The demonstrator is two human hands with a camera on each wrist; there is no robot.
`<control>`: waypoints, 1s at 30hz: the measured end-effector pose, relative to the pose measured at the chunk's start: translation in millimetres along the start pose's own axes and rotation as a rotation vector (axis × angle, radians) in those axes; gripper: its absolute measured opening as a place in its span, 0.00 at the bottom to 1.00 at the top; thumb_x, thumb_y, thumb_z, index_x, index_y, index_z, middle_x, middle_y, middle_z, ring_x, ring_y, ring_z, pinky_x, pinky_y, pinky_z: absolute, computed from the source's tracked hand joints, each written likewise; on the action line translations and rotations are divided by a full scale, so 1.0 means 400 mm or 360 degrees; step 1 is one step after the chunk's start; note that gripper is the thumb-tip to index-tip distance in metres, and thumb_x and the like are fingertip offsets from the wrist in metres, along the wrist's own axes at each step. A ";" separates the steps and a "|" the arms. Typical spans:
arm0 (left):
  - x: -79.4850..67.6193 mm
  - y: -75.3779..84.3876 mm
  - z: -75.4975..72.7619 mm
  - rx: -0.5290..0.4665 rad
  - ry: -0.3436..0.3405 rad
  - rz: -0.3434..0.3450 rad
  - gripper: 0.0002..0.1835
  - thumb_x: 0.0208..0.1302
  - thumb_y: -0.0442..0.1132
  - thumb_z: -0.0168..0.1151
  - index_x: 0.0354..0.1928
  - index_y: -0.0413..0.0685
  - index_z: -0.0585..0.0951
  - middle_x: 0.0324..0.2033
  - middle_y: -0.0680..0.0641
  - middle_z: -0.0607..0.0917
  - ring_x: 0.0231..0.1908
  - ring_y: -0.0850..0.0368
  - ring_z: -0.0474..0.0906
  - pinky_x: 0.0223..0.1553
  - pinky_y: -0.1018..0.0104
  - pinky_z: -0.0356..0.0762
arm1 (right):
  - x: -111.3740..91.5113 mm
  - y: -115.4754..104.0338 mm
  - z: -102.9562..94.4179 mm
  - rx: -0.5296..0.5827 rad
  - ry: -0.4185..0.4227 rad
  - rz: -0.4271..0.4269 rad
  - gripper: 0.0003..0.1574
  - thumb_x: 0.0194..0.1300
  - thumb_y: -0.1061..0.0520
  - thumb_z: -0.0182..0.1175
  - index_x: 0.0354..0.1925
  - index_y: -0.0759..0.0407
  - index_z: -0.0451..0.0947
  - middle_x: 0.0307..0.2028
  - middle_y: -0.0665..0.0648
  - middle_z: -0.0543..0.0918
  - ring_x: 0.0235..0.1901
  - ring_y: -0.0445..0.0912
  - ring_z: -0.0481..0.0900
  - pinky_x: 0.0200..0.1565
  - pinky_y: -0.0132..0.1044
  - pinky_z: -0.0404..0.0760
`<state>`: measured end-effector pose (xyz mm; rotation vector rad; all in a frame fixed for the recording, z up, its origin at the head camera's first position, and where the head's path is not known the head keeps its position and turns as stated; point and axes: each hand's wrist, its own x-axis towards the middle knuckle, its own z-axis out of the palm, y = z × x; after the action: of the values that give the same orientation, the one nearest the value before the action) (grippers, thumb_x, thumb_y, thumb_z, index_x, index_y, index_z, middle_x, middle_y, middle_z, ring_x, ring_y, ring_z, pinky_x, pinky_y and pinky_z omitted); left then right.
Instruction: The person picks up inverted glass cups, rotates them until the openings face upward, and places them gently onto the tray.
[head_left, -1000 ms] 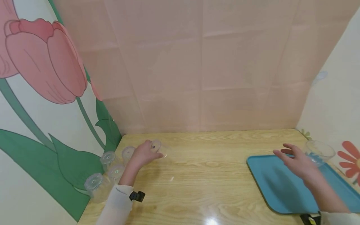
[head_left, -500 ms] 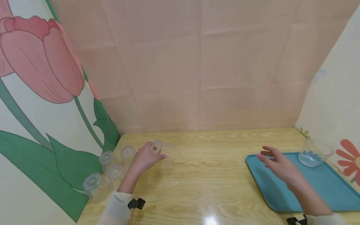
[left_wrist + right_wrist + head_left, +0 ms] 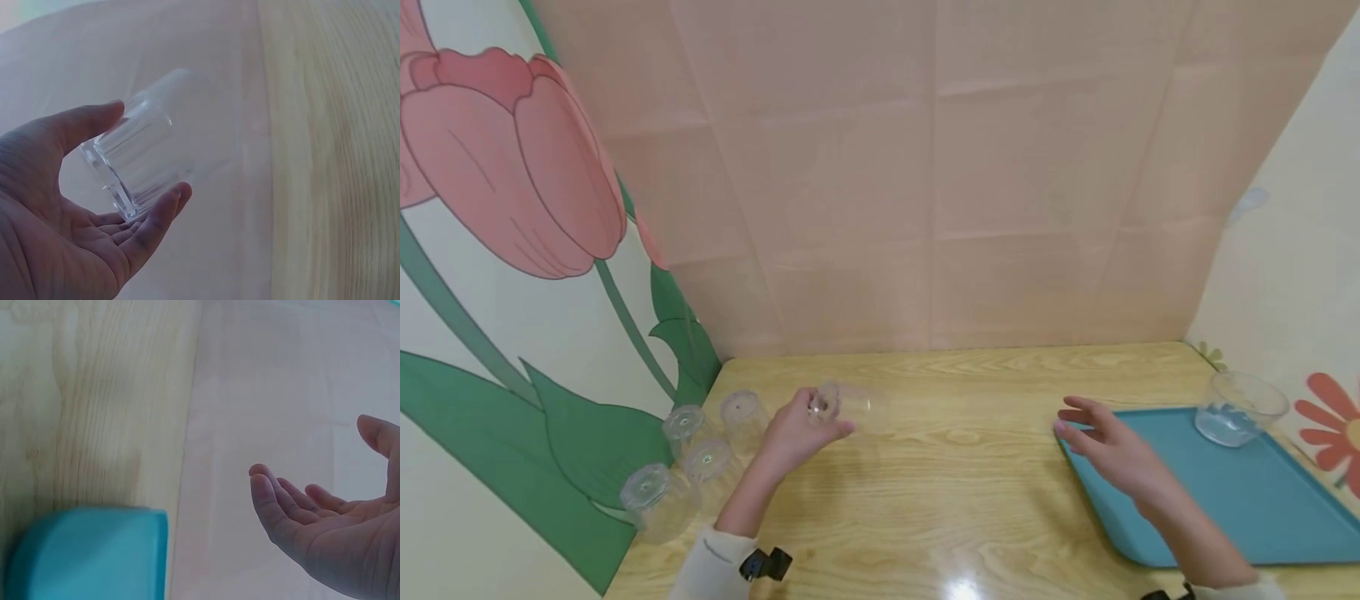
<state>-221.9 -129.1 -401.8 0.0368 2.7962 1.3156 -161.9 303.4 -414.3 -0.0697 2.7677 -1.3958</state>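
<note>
My left hand (image 3: 801, 433) grips a clear plastic cup (image 3: 857, 406) by its base end, thumb on one side and fingers on the other. The cup lies tipped on its side in the grasp, its mouth pointing right in the head view. In the left wrist view the ribbed clear cup (image 3: 150, 137) shows between thumb and fingertips. My right hand (image 3: 1112, 450) hovers over the left edge of the blue tray (image 3: 1225, 508), fingers loosely bent and nothing in them. The right wrist view shows that palm (image 3: 350, 544) bare, beside the tray's corner (image 3: 106, 550).
Several clear cups stand upside down at the table's left side, such as the front one (image 3: 658, 504). On the tray's far right corner stands a clear cup (image 3: 1236, 412), mouth up. A pink sheet (image 3: 925, 183) hangs behind the wooden table (image 3: 925, 483).
The left hand has moved slightly right with the cup, which has tipped further onto its side. My right hand has shifted left across the tray, away from the upright cup.
</note>
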 end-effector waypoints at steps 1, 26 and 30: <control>-0.002 0.000 0.002 -0.0015 0.0001 0.0001 0.53 0.50 0.65 0.76 0.72 0.45 0.66 0.62 0.39 0.79 0.57 0.40 0.78 0.53 0.39 0.79 | 0.000 -0.003 0.004 0.0005 -0.0005 -0.0004 0.50 0.76 0.34 0.51 0.78 0.63 0.49 0.70 0.72 0.68 0.60 0.65 0.77 0.56 0.61 0.78; -0.061 0.017 0.038 -0.0281 -0.0120 0.0215 0.47 0.53 0.60 0.76 0.68 0.43 0.70 0.56 0.38 0.81 0.53 0.42 0.80 0.43 0.49 0.84 | -0.013 -0.055 0.080 0.0167 -0.0076 -0.0101 0.42 0.75 0.38 0.56 0.76 0.54 0.56 0.69 0.62 0.72 0.62 0.59 0.76 0.58 0.58 0.77; -0.067 0.021 0.042 -0.0309 -0.0137 0.0231 0.47 0.53 0.61 0.76 0.69 0.43 0.69 0.58 0.37 0.81 0.54 0.41 0.80 0.44 0.49 0.84 | -0.015 -0.065 0.088 0.0167 -0.0080 -0.0117 0.42 0.75 0.39 0.56 0.76 0.54 0.57 0.68 0.61 0.72 0.64 0.60 0.75 0.58 0.58 0.77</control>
<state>-194.2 -111.9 -405.3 0.2866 2.6252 1.5707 -153.4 259.9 -414.0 -0.2018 2.6720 -1.5314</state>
